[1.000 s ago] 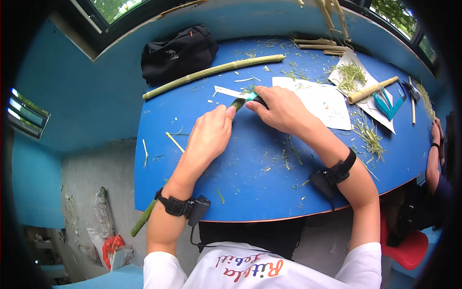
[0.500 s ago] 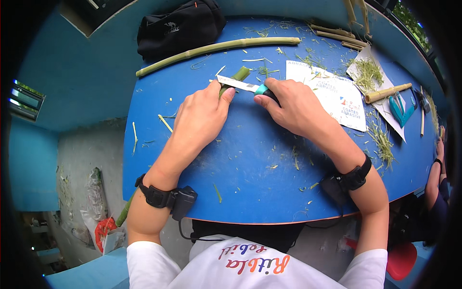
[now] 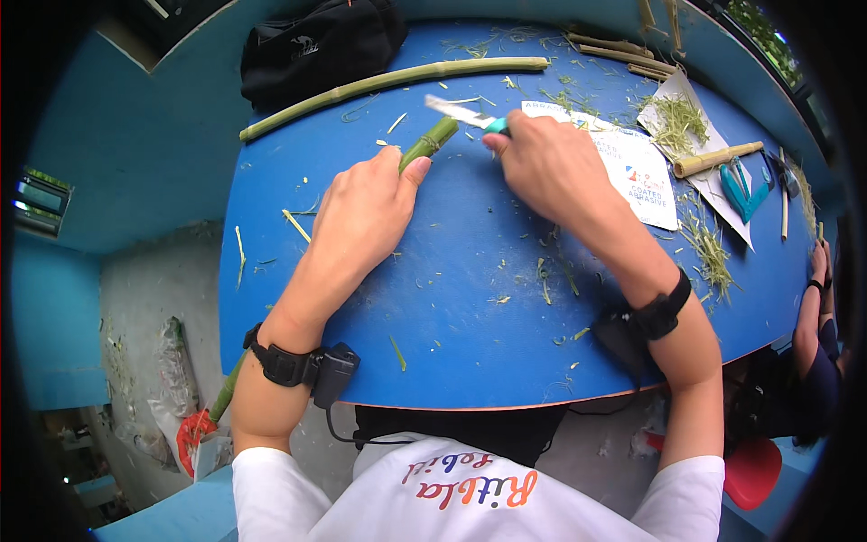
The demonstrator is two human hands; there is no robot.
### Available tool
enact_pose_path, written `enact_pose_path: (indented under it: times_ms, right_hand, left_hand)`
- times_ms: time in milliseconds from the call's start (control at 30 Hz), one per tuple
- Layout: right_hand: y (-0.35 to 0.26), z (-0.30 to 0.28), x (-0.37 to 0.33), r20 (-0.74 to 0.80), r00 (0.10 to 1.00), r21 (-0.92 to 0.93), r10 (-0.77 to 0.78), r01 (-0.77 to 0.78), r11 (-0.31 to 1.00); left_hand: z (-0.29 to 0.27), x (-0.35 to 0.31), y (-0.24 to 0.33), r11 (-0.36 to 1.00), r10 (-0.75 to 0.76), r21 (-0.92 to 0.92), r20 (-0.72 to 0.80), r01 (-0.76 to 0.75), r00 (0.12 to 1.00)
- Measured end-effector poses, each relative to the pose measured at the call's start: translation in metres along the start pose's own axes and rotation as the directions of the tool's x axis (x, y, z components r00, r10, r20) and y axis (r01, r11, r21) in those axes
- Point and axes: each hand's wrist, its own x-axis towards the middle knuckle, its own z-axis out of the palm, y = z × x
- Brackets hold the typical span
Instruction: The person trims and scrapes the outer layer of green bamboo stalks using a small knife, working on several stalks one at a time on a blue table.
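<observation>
A short green bamboo piece (image 3: 430, 143) juts forward out of my left hand (image 3: 366, 203), whose fingers are wrapped round it. Its lower end runs back under my forearm or palm, out of sight. My right hand (image 3: 553, 163) grips the teal and black handle of a knife (image 3: 459, 112). The pale blade points left, just beyond the far end of the bamboo, and looks apart from it. Beneath both hands is the blue table (image 3: 452, 316), strewn with thin green shavings.
Across the far side lies a long bamboo pole (image 3: 388, 81), beside a black bag (image 3: 321, 50). To the right are printed paper sheets (image 3: 646, 185), a heap of shavings (image 3: 677, 126), a cut bamboo tube (image 3: 718, 159) and a teal-handled tool (image 3: 746, 191). Another person's hand (image 3: 819, 262) shows at far right.
The knife blade has lifted off the bamboo and swung beyond its tip, with my right hand moving slightly away. My left hand keeps hold of the bamboo, and the view has shifted a little.
</observation>
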Motion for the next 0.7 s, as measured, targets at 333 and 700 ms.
enact_pose_path:
  times_ms: [333, 700]
  right_hand:
    - [0.008, -0.017, 0.016, -0.062, 0.998, 0.163, -0.016, 0.026, 0.986]
    - [0.003, 0.001, 0.013, -0.056, 0.994, 0.185, -0.093, 0.102, 0.978]
  left_hand:
    - [-0.012, 0.018, -0.012, 0.999, 0.001, -0.04, -0.076, -0.004, 0.997]
    - [0.0, 0.027, -0.028, 0.16, -0.023, -0.84, 0.522, 0.519, 0.852]
